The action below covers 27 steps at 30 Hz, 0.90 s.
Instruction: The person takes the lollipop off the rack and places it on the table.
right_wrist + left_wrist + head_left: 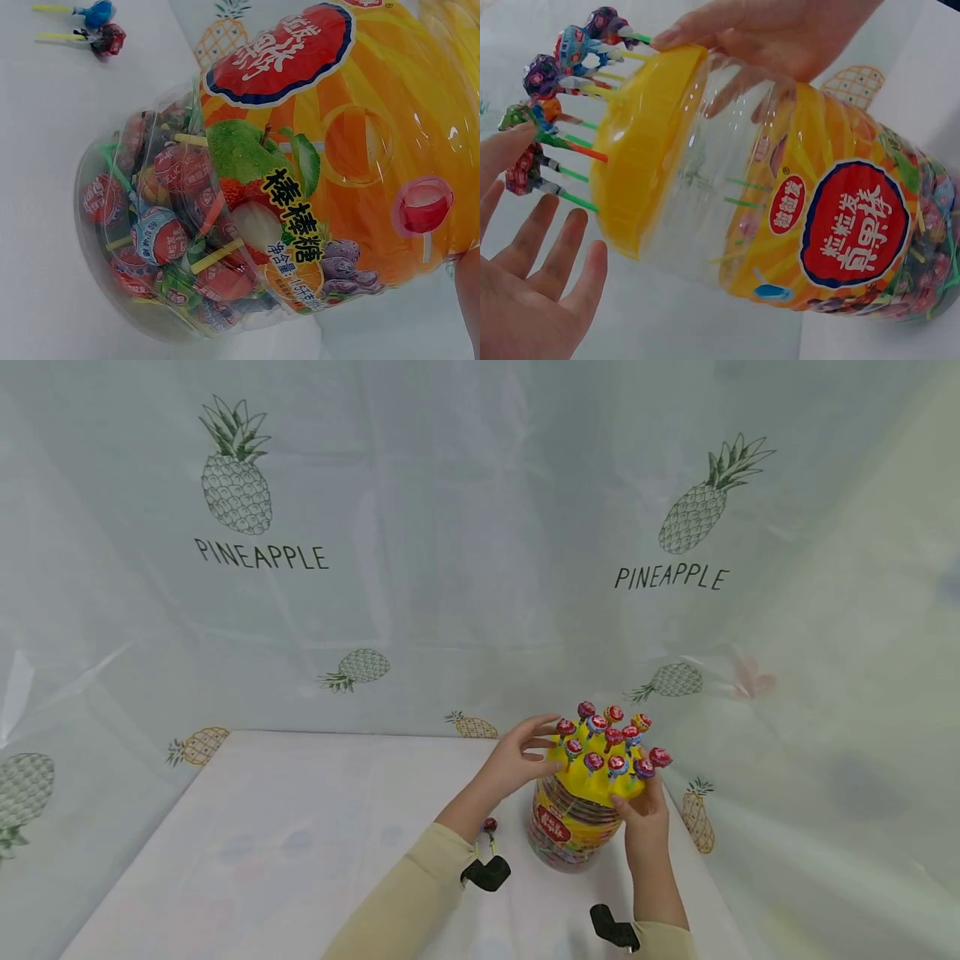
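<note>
A clear plastic jar [90,247] of wrapped lollipops stands on the table, with a yellow fruit-printed label [780,247]. Lollipops [593,762] stick up by their stems from its domed yellow lid [581,783]. My left hand [521,753] is at the lid's left side, fingers apart. In the left wrist view its thumb [506,150] reaches a green-wrapped lollipop [516,116], and the other fingers are spread beside the candy heads. My right hand [647,814] holds the jar at the lid and neck from the right, some fingers hidden behind it.
Two loose lollipops, one blue [97,13] and one red [111,40], lie on the white table [300,835] left of the jar. Black wrist cameras [487,873] hang under both forearms. Pineapple-printed sheeting [450,568] rises behind the table and along its sides.
</note>
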Each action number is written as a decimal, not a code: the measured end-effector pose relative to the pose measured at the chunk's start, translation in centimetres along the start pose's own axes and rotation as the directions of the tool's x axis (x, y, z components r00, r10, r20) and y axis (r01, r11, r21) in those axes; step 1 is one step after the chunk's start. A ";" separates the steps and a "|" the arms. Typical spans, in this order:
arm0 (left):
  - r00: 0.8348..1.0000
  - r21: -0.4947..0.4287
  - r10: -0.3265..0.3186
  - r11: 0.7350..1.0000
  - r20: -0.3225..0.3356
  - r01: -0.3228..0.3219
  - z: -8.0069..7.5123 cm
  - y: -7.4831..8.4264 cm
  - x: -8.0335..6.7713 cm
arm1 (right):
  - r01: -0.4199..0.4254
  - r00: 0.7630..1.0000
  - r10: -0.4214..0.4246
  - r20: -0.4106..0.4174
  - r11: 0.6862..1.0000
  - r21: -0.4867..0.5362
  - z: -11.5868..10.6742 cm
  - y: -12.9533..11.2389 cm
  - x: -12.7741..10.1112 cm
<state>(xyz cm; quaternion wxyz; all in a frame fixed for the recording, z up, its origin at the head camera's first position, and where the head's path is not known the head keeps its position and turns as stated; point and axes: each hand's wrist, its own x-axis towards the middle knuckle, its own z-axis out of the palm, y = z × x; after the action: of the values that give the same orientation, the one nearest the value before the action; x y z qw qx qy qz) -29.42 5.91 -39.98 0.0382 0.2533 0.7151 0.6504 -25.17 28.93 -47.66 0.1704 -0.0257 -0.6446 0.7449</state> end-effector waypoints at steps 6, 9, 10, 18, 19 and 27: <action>1.000 0.019 -0.001 1.000 0.017 0.001 0.8 0.2 0.2 | -0.002 1.000 0.002 -0.006 1.000 -0.008 -0.3 -0.1 0.1; 1.000 0.014 -0.013 1.000 0.016 0.012 1.0 0.3 0.2 | 0.005 1.000 -0.005 0.003 1.000 -0.005 -0.4 -0.1 0.1; 1.000 0.013 -0.016 1.000 0.015 0.016 1.1 0.3 0.2 | 0.005 1.000 -0.005 0.004 1.000 -0.006 -0.4 -0.1 0.2; 1.000 0.021 -0.013 1.000 -0.013 0.013 1.2 0.2 0.1 | -0.001 1.000 0.001 0.000 1.000 0.013 -0.4 0.1 0.2; 1.000 0.018 -0.011 1.000 -0.018 0.012 1.2 0.2 0.1 | 0.000 1.000 0.000 0.001 1.000 0.011 -0.3 0.1 0.2; 0.999 -0.020 -0.002 1.000 -0.045 0.002 1.5 0.0 0.1 | 0.035 0.999 -0.036 0.015 0.999 0.013 0.0 0.2 0.1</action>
<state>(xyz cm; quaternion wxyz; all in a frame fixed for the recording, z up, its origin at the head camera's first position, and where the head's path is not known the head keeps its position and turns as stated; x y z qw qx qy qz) -28.94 7.32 -40.23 0.0254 0.2376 0.7094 0.6631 -25.26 28.93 -47.88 0.1789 -0.0076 -0.6415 0.7459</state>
